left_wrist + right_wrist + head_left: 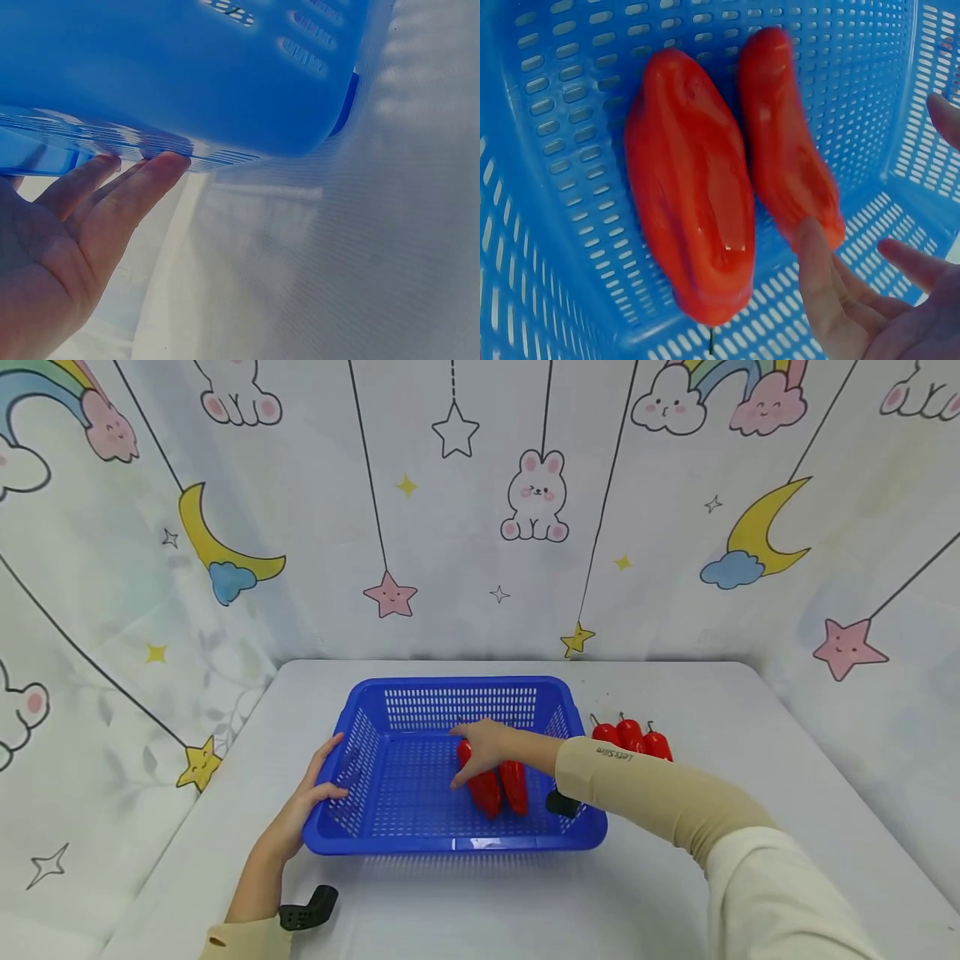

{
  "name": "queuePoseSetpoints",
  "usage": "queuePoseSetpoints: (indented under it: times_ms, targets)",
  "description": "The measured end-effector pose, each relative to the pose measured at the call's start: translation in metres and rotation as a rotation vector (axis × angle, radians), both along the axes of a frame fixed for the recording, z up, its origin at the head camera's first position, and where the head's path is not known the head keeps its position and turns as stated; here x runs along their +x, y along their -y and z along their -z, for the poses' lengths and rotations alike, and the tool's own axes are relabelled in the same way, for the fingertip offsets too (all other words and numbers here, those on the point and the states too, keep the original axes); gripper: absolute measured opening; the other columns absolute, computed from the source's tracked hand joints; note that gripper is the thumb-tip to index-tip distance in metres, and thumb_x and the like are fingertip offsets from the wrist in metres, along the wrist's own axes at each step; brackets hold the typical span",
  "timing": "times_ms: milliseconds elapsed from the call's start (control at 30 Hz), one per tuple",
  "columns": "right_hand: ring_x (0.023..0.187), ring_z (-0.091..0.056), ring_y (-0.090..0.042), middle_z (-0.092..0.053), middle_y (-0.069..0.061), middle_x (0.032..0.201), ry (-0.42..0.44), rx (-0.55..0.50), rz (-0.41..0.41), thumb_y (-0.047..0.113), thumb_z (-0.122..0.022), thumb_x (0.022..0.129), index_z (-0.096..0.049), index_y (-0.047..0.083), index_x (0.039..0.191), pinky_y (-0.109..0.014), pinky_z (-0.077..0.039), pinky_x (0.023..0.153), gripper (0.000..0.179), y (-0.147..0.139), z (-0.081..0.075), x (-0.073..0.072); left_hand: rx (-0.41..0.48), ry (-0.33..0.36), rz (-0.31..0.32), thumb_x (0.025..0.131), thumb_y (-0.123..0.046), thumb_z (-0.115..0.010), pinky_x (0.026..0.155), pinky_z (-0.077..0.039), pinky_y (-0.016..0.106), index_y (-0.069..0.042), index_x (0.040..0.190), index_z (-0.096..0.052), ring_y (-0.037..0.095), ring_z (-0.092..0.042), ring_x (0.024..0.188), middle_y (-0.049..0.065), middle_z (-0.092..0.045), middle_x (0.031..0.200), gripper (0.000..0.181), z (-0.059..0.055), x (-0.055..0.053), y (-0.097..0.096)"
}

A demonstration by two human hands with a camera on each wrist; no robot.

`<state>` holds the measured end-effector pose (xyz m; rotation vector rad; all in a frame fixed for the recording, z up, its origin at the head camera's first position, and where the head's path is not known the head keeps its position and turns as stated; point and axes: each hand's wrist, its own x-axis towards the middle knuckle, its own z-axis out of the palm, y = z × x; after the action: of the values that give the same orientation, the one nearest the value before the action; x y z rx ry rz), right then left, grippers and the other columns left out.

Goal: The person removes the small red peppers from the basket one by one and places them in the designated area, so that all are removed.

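A blue plastic basket [450, 847] with slotted walls stands on the table. My left hand [303, 806] grips its left rim, thumb and a finger over the edge; in the left wrist view other fingers [161, 169] rest against its outer side. Inside, two long red peppers lie side by side toward the right: a left one [483, 792] and a right one [515, 787]. Over the left pepper is my right hand [483, 747], its thumb and fingers spread. In the right wrist view a fingertip [810, 229] overlaps the lower end of that pepper [787, 142].
Three more red peppers [632, 737] with stems lie on the white table [712, 710], right of the basket and partly behind my right sleeve [660, 793]. A patterned cloth [465, 527] with stars and rabbits hangs behind the table and along both sides.
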<state>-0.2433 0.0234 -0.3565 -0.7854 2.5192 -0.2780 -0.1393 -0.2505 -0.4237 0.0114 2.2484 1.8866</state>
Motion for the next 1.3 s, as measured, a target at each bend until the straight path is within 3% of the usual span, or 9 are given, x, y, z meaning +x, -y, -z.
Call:
queuePoseSetpoints:
  times_ms: [133, 700, 900, 1100, 1300]
  targets:
    - [0.113, -0.052, -0.026, -0.05, -0.011, 0.129, 0.002, 0.005, 0.027, 0.042, -0.075, 0.069, -0.038, 0.015, 0.139, -0.043, -0.047, 0.085, 0.084, 0.001, 0.003, 0.0, 0.005, 0.0, 0.004, 0.081, -0.018, -0.044, 0.092, -0.029, 0.065, -0.038, 0.145, -0.007, 0.049, -0.01, 0.13, 0.013, 0.007, 0.15, 0.076, 0.0, 0.0, 0.0]
    - [0.112, -0.051, -0.025, -0.052, -0.011, 0.125, -0.025, 0.068, -0.029, 0.043, -0.077, 0.066, -0.039, 0.017, 0.138, -0.04, -0.045, 0.088, 0.085, 0.003, 0.02, 0.007, -0.002, 0.013, -0.001, 0.081, -0.019, -0.045, 0.092, -0.029, 0.064, -0.04, 0.144, -0.008, 0.048, -0.011, 0.13, 0.012, 0.006, 0.151, 0.076, 0.0, 0.0, 0.001]
    - [0.104, -0.054, -0.025, -0.054, -0.011, 0.119, -0.013, 0.083, -0.005, 0.04, -0.079, 0.065, -0.037, 0.023, 0.14, -0.039, -0.05, 0.078, 0.088, 0.003, 0.023, 0.008, 0.0, 0.015, -0.004, 0.081, -0.019, -0.045, 0.092, -0.029, 0.063, -0.04, 0.144, -0.008, 0.048, -0.012, 0.13, 0.012, 0.006, 0.151, 0.076, -0.001, 0.0, 0.001]
    - [0.08, -0.054, -0.018, -0.051, -0.011, 0.107, 0.034, 0.066, 0.046, 0.03, -0.082, 0.063, -0.034, 0.026, 0.141, -0.024, -0.049, 0.057, 0.092, 0.003, 0.03, 0.01, -0.001, 0.011, -0.002, 0.081, -0.019, -0.044, 0.092, -0.029, 0.064, -0.04, 0.144, -0.008, 0.048, -0.01, 0.131, 0.012, 0.006, 0.151, 0.075, 0.0, 0.0, 0.001]
    - [0.086, -0.054, -0.022, -0.045, -0.015, 0.118, 0.071, 0.019, 0.096, 0.028, -0.082, 0.064, -0.031, 0.028, 0.142, -0.023, -0.049, 0.051, 0.094, 0.002, 0.035, 0.01, -0.005, 0.009, -0.002, 0.081, -0.019, -0.044, 0.092, -0.028, 0.065, -0.04, 0.144, -0.008, 0.048, -0.01, 0.131, 0.012, 0.007, 0.151, 0.075, 0.0, 0.0, 0.0]
